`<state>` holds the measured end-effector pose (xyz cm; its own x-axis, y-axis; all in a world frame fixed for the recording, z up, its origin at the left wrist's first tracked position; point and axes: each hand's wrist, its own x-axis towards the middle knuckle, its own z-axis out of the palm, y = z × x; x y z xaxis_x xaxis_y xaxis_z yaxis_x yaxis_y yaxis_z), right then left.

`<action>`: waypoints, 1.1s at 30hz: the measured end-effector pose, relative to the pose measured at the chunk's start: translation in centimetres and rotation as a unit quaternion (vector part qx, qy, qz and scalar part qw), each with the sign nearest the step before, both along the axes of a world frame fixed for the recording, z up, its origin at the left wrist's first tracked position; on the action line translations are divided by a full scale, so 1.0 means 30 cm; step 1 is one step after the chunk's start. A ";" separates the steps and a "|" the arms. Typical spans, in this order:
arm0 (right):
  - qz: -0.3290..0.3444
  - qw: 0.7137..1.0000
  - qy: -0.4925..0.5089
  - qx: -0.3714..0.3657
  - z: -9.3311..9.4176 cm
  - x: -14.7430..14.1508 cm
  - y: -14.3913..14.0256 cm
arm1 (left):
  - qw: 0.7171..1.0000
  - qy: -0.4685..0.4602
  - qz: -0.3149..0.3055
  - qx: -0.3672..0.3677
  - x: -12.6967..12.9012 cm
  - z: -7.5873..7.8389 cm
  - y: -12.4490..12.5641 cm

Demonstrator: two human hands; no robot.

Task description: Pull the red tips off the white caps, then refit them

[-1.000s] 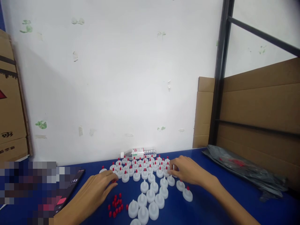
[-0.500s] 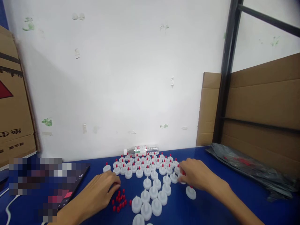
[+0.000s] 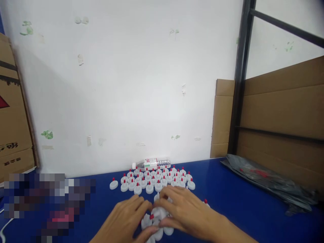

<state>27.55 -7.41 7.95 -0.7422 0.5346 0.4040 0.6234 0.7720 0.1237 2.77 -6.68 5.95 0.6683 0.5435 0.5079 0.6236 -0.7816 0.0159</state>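
At six o'clock, the right hand grasps a tilted, smooth white nozzle cap in its fingers, its red tip toward nine; the left hand curls close by that tip (whether its fingers pinch, I cannot tell). At twelve, round red-tipped caps stand before a ribbed clear bottle near the back edge of the counter. Smooth blue surface spreads at three, toward a crinkled grey plastic bag.

I view one white cap, tilted, its red tip pointing toward eight o'clock. At twelve o'clock from it I see upright, red-tipped caps closely grouped; a similar outlier stands at ten. Partly hidden lower caps sit at six.
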 end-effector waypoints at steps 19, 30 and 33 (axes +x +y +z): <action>0.092 0.960 0.075 0.254 0.033 0.018 0.017 | 0.960 -0.122 -0.013 -0.252 -0.005 -0.021 0.029; -0.133 0.973 0.161 0.103 0.077 0.211 0.139 | 0.989 -0.034 0.080 -0.117 -0.179 0.043 0.178; -0.119 0.978 0.156 0.065 0.039 0.174 0.138 | 0.988 -0.010 0.093 -0.119 -0.189 0.023 0.195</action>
<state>32.78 -3.26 9.11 -0.4325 0.6069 0.6668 0.8072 0.5901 -0.0136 -2.89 -0.82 6.62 0.5362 0.7622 0.3628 0.7544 -0.6255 0.1991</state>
